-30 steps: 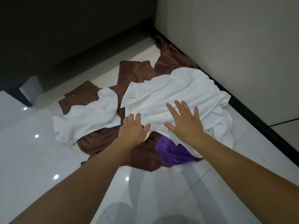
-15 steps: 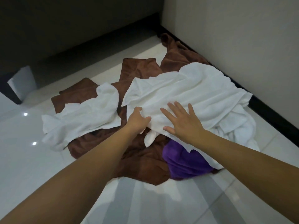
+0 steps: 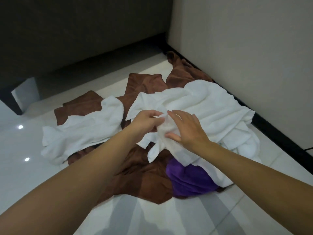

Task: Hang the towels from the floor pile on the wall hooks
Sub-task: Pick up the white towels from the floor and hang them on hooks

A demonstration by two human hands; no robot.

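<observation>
Pile: all towels on the floor (image 3: 42,175) by the wall (image 3: 245,56); none hung.
Hooks: none in view.
Left hand (image 3: 145,122): fingers closed, pinching a fold of the large white towel (image 3: 199,106).
Right hand (image 3: 188,131): fingers spread, resting flat on the same towel, gripping nothing.
Waiting: small white towel (image 3: 81,133), brown towels (image 3: 144,177), purple towel (image 3: 188,180).
Progress: judged first pickup; every hanging remains.
</observation>
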